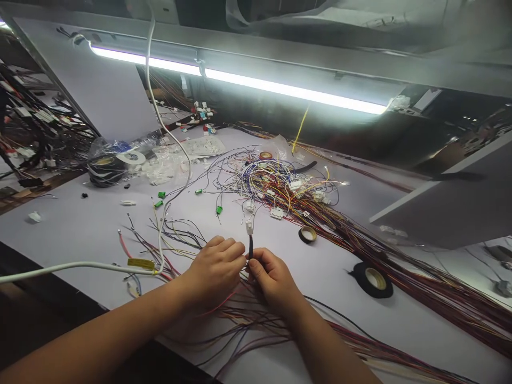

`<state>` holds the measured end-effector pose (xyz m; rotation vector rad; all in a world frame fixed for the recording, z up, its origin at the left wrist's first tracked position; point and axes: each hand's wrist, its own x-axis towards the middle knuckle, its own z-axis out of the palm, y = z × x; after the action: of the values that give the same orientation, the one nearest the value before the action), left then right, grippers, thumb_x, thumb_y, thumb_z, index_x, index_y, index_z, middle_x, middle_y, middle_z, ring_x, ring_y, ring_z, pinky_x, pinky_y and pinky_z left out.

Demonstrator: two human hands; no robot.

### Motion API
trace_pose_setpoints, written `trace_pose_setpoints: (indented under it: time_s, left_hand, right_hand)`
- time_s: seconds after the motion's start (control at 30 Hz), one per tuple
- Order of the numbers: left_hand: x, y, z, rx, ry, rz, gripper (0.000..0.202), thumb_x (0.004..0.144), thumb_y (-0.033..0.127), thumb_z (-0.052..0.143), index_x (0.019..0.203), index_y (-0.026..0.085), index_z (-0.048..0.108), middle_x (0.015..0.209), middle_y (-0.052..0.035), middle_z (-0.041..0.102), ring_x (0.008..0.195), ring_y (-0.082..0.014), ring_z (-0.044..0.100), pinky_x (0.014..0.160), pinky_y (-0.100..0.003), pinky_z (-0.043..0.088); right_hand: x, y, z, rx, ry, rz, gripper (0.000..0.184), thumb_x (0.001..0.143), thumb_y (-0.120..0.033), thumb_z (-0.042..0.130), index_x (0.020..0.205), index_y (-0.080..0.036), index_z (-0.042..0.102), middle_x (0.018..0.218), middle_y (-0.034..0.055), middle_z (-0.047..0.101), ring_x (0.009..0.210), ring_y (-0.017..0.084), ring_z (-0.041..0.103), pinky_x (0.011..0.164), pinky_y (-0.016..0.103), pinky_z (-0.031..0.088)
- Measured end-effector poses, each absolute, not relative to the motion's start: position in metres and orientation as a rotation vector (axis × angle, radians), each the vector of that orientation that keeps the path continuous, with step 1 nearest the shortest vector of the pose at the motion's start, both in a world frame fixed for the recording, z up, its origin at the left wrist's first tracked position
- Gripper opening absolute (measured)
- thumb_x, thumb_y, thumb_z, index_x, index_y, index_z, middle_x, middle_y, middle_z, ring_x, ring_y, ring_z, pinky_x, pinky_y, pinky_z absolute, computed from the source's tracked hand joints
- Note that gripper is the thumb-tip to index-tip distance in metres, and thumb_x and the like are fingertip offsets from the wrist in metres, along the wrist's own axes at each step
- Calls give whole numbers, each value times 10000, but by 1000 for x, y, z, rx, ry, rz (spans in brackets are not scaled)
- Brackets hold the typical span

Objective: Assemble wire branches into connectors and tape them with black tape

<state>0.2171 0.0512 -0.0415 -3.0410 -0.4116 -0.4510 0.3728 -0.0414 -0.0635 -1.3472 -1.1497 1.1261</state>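
A black-sleeved cable [250,247] stands up between my two hands, with a white connector [249,228] at its top end. My right hand [275,280] pinches this cable between thumb and curled fingers. Right against it on the other side, my left hand [219,266] is closed with its knuckles up; its fingertips meet the cable, but what they grip is hidden. Loose wires [248,320] in red, blue, yellow and black run beneath both hands. Left of them lie more wire ends [180,232] with crimped metal tips.
A tangled wire bundle [272,181] with white connectors stretches to the right. Two black tape rolls [307,234] [372,280] lie near it. Small green connectors [219,210] are scattered leftward. A white cable [150,80] hangs down across the table. Plastic bags [164,165] sit at back left.
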Motion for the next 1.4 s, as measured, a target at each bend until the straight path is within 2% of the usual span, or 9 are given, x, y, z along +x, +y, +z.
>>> trace_pose_setpoints:
  time_s: [0.23,0.47,0.57,0.67,0.87,1.0,1.2,1.3,1.4]
  left_hand:
    - [154,107,-25,-2812,-680,-209,182,767,100,528,707,217,654,1083,-105,653,976,-276,585,823,-427,385]
    - [122,133,-13,-2882,-919,-88,331,868,487,492,790,305,757,1367,-60,558,1224,-354,499,956,-530,322]
    - [130,137,-13,-2828,-977,-154,355,898,449,455,822,297,767,1371,-77,555,1242,-356,482,985,-550,295]
    - [126,153,-17,-2868,-984,-178,304,842,400,527,1070,326,714,1419,-61,503,1241,-361,473,985,-524,325]
    - [102,179,-26,-3050,-1403,-113,341,799,248,452,960,323,744,1145,-18,650,975,-230,627,802,-306,464]
    - [107,179,-27,-3193,-1384,-227,554,738,158,415,1232,301,621,1090,-18,632,878,-170,629,756,-249,474]
    - [82,205,-23,-2607,-1537,-194,297,739,165,481,814,229,762,1133,-111,654,1055,-320,563,924,-479,412]
    - [73,205,-20,-2515,-1537,-243,343,789,213,443,938,231,751,1245,-117,595,1082,-326,549,947,-483,401]
    - [87,182,-19,-2787,-1488,-323,359,832,291,412,1000,221,722,1171,-88,648,1055,-281,580,944,-401,425]
  right_hand:
    - [375,-39,-71,-1331,-942,1153,272,915,-429,506,1011,-185,579,786,16,603,670,126,566,626,247,449]
    - [369,-38,-71,-1438,-1094,1096,242,923,-387,491,995,-184,601,802,28,627,660,134,580,604,252,449]
    - [369,-39,-70,-1455,-1097,1094,231,925,-375,487,988,-182,598,799,30,633,653,132,580,612,256,448]
    - [370,-39,-68,-1467,-1101,1084,229,919,-379,497,975,-183,602,788,28,632,664,137,580,629,260,449]
    - [372,-36,-69,-1428,-965,1168,318,895,-470,521,984,-172,590,780,33,620,645,145,576,610,268,457]
    - [372,-35,-74,-1414,-932,1190,388,868,-532,543,990,-166,588,771,41,622,635,154,575,603,277,454]
    - [371,-37,-75,-1435,-887,1198,410,857,-551,551,994,-166,587,777,37,625,634,147,575,602,264,447]
    - [371,-37,-73,-1435,-875,1200,396,852,-539,567,992,-169,598,767,33,628,628,139,570,599,254,445]
    - [371,-37,-73,-1434,-843,1210,394,843,-533,587,1008,-176,599,767,30,630,627,136,573,585,244,442]
